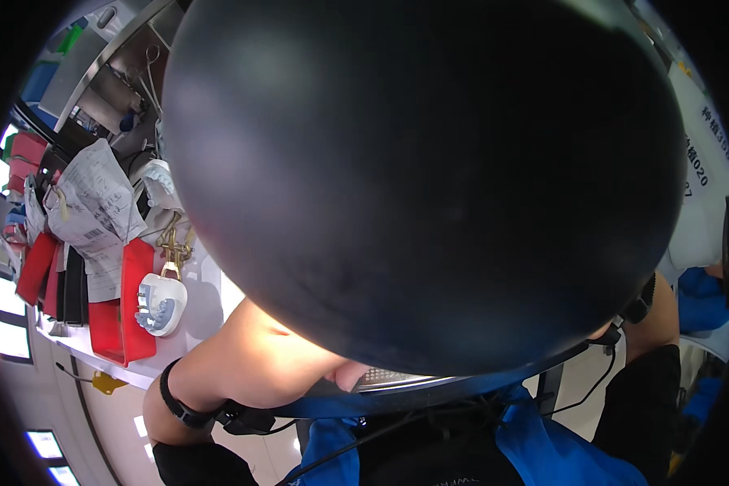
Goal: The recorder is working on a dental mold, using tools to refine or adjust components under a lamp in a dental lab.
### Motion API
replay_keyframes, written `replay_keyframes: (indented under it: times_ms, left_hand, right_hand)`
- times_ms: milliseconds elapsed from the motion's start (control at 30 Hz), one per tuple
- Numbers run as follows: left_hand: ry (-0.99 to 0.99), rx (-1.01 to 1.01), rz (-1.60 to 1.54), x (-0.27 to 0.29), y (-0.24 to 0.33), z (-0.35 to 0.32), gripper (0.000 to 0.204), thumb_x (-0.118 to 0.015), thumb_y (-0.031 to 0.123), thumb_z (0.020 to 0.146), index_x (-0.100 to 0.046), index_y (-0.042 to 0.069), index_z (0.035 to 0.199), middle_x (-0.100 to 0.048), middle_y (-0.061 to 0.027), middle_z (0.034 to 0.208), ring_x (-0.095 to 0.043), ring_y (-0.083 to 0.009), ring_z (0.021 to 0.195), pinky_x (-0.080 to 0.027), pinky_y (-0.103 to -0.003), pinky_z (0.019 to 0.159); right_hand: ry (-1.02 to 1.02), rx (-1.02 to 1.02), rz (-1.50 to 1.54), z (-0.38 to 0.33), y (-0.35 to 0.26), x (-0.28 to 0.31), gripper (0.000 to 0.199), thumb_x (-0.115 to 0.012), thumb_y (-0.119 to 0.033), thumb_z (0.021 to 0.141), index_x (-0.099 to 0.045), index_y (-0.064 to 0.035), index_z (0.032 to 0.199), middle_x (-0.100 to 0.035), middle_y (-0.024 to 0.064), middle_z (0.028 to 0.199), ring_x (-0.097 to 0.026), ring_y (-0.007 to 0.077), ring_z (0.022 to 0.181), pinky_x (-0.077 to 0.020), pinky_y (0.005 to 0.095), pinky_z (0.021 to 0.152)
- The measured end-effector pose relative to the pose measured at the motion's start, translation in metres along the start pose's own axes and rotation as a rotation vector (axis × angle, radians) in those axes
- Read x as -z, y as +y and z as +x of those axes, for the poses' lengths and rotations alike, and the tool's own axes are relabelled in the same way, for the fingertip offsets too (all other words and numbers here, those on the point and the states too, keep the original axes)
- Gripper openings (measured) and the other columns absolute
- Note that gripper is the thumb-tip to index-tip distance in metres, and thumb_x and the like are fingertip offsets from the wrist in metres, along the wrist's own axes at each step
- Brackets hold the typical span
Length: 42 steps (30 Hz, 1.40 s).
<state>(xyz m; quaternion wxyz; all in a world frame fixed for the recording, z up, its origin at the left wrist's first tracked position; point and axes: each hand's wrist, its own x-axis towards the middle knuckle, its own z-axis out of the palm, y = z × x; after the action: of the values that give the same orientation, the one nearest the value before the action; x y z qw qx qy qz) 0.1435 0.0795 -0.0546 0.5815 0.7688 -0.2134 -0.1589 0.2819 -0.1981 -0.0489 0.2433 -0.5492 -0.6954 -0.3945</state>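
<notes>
A large smooth black rounded thing (429, 178) fills the middle of the head view and hides most of the work in front of me. From the lower left my left forearm reaches under it. Only a small part of my left hand (348, 376) shows, beside a perforated metal surface (390, 376) at the bench's near edge. My right forearm comes in at the right, and just a sliver of my right hand (599, 330) peeks out below the black thing. What either hand holds or touches is hidden.
On the left of the white bench, a plaster dental model (162, 306) is joined to a brass articulator (174, 243); another dental model (160, 185) lies behind. A red tray (142, 340) and papers (97, 202) stand beside them. White labelled containers (701, 186) are at right.
</notes>
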Motion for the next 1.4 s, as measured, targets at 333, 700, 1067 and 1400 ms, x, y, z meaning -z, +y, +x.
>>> replay_keyframes:
  times_ms: [333,700,1067,1400]
  left_hand:
    - [0.098,-0.287,0.261,-0.017,-0.034,-0.009,0.009,-0.069,0.009,0.091,-0.073,0.009,0.083,-0.069,-0.0006,0.079,-0.066,-0.0182,0.074,-0.051,-0.031,0.069]
    - [-0.091,-0.243,0.227,-0.007,-0.012,0.000,0.017,-0.074,0.013,0.092,-0.079,0.010,0.107,-0.076,-0.0056,0.107,-0.071,-0.0244,0.097,-0.055,-0.035,0.087]
    - [-0.097,-0.259,0.225,-0.006,-0.016,-0.002,0.014,-0.071,0.013,0.094,-0.079,0.010,0.104,-0.076,-0.0051,0.103,-0.071,-0.0249,0.095,-0.054,-0.035,0.083]
    - [-0.112,-0.257,0.244,-0.007,-0.024,-0.005,0.014,-0.072,0.015,0.093,-0.079,0.014,0.104,-0.076,-0.0016,0.101,-0.071,-0.0226,0.094,-0.054,-0.034,0.082]
  right_hand:
    - [0.264,0.146,-0.005,0.002,0.004,-0.028,0.030,-0.069,-0.007,0.059,-0.080,-0.0219,0.083,-0.050,-0.0072,0.060,-0.050,0.0082,0.053,-0.0364,0.0220,0.049]
    - [0.214,0.139,0.002,0.002,-0.002,-0.010,0.026,-0.069,-0.013,0.058,-0.079,-0.0177,0.082,-0.056,-0.0065,0.063,-0.054,0.0074,0.054,-0.0383,0.0239,0.049]
    - [-0.288,-0.048,0.040,0.035,-0.009,0.020,0.020,-0.072,-0.016,0.063,-0.078,-0.0168,0.082,-0.052,-0.0062,0.063,-0.050,0.0077,0.052,-0.0365,0.0234,0.050]
    - [0.196,0.167,-0.095,0.010,-0.003,-0.009,0.023,-0.068,-0.007,0.062,-0.077,-0.0173,0.081,-0.050,-0.0047,0.062,-0.048,0.0093,0.052,-0.0370,0.0236,0.050]
